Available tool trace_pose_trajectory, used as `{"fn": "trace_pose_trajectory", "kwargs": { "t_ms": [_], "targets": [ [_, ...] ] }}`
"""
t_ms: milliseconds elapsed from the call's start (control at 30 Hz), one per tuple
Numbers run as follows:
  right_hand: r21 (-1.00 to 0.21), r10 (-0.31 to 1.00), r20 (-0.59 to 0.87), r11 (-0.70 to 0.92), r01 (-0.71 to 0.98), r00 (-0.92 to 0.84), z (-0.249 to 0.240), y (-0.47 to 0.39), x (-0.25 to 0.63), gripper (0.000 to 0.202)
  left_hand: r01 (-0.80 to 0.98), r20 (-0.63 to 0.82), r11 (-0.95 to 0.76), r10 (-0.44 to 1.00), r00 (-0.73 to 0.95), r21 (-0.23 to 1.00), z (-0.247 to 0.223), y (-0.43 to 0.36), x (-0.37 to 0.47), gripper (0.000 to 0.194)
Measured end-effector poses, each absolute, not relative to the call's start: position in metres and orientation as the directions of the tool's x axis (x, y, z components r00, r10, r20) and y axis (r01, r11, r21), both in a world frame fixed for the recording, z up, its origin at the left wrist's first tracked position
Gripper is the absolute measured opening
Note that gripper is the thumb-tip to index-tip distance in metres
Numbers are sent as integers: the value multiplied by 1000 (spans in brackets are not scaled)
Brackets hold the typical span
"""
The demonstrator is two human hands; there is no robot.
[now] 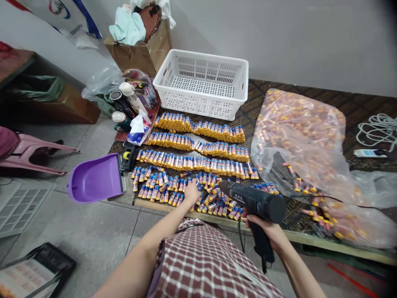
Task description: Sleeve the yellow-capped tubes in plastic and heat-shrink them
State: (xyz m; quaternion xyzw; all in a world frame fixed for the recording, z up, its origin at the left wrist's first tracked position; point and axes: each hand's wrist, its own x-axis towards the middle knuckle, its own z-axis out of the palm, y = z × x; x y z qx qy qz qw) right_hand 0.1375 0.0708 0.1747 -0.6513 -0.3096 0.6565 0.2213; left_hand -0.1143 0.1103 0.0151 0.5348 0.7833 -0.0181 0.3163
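My right hand (263, 227) is wrapped round the handle of a black heat gun (251, 200), whose nozzle points left over a loose pile of small blue-and-yellow wrapped tubes (217, 203). My left hand (192, 191) reaches down onto the same tubes near the front edge of the board; its fingertips are among them, and whether they grip one is too small to tell. Behind the hands, similar tubes stand in several tight rows (198, 161) across the dark patterned board.
A white plastic basket (198, 101) stands behind the rows. To the right lies a big clear bag of pink-and-yellow tubes (300, 124), with some spilled out. A purple dustpan (96, 180), bottles (130, 97) and a cardboard box (139, 56) are on the left. A black cord runs right.
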Motion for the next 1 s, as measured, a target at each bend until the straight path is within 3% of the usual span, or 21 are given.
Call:
{"fn": "trace_pose_trajectory", "kwargs": {
  "t_ms": [200,467,567,667,767,867,1000],
  "targets": [
    [-713,706,-701,-691,116,-99,155,89,114,28,801,-414,500,839,-353,329,26,107,-178,47],
    [-734,661,-679,-623,272,-318,152,94,72,19,774,-237,373,927,-290,512,22,85,-199,60],
    [-734,686,-678,-617,283,-264,150,86,81,20,757,-99,310,945,-312,575,24,78,-202,52],
    [-750,727,-659,-617,238,-194,146,80,91,20,762,-32,312,933,-358,567,25,69,-206,44],
    [-753,718,-657,-637,162,-230,148,71,92,19,784,23,291,932,-361,548,23,56,-208,36],
    [-779,747,-623,-619,100,-232,158,58,99,21,838,69,180,966,-249,516,20,41,-207,32],
    [-831,832,-554,-554,55,9,181,27,142,20,875,51,-82,997,65,476,18,28,-208,33]
  ]
}}
